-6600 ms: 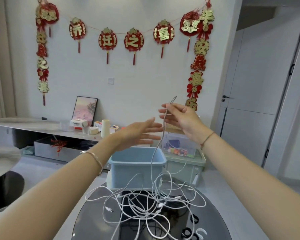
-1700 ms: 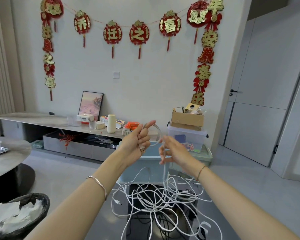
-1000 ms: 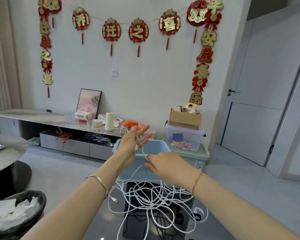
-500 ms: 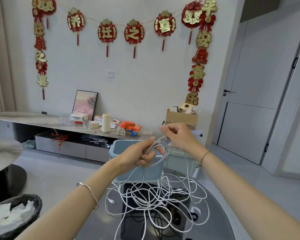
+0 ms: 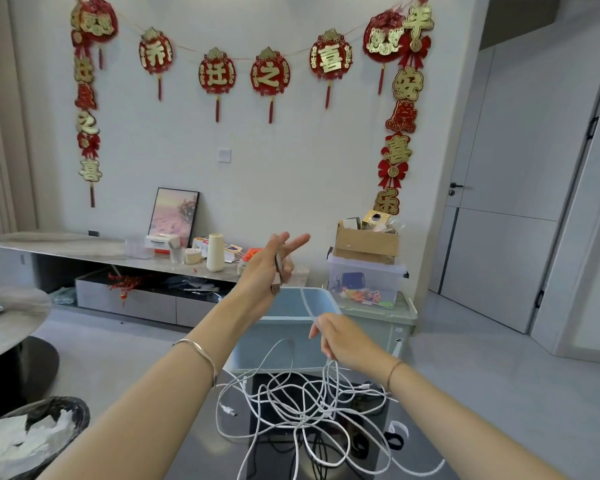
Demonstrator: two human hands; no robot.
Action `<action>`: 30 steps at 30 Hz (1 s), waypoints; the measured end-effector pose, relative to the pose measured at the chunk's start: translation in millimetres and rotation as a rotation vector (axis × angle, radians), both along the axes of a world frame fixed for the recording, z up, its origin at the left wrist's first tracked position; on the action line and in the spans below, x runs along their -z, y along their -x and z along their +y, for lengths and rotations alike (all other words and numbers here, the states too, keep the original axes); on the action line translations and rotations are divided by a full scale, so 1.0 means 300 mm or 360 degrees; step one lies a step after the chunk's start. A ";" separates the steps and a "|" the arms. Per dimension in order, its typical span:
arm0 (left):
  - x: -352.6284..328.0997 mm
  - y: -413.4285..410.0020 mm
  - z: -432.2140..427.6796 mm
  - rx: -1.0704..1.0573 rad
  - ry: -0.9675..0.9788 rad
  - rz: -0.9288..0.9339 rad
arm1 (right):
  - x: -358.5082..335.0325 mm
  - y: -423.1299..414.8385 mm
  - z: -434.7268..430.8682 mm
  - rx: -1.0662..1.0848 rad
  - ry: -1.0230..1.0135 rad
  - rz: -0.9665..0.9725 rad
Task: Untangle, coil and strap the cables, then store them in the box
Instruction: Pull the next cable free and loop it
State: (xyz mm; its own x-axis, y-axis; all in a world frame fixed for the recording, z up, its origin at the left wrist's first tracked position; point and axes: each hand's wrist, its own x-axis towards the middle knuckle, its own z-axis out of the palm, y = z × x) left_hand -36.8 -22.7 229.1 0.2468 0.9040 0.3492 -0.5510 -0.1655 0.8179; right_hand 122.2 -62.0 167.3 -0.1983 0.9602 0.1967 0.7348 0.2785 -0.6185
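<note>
A tangle of white cables (image 5: pixel 302 407) lies on the dark glossy round table (image 5: pixel 236 455) in front of me. Behind it stands the light blue box (image 5: pixel 281 344). My left hand (image 5: pixel 267 271) is raised above the box, palm toward me, and holds a small coil of one white cable against its palm, two fingers stretched out. That cable (image 5: pixel 307 303) runs down to my right hand (image 5: pixel 340 337), which pinches it just over the box's right side. From there the cable drops into the tangle.
Black and white straps (image 5: pixel 392 438) lie at the table's right side. A green-lidded bin (image 5: pixel 385 317) with a clear tub and a cardboard box (image 5: pixel 364 244) stands behind the blue box. A low shelf (image 5: pixel 84 251) lines the wall; a basket (image 5: pixel 32 434) sits bottom left.
My right hand has dropped from beside the left hand to low over the box, drawing the cable out. My left hand has risen with the coil and spread two fingers.
</note>
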 end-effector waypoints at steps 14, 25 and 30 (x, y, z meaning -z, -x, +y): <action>0.128 0.025 -0.093 -0.0066 -0.0347 0.1309 | -0.226 0.012 -0.073 -0.0063 -0.0929 -0.0292; 0.080 0.024 -0.099 0.0738 -0.0110 0.0412 | -0.170 -0.036 0.054 0.0057 -0.0646 0.0509; 0.078 0.043 -0.054 0.0681 0.0193 -0.0173 | -0.104 -0.001 0.039 0.0004 -0.0315 0.0719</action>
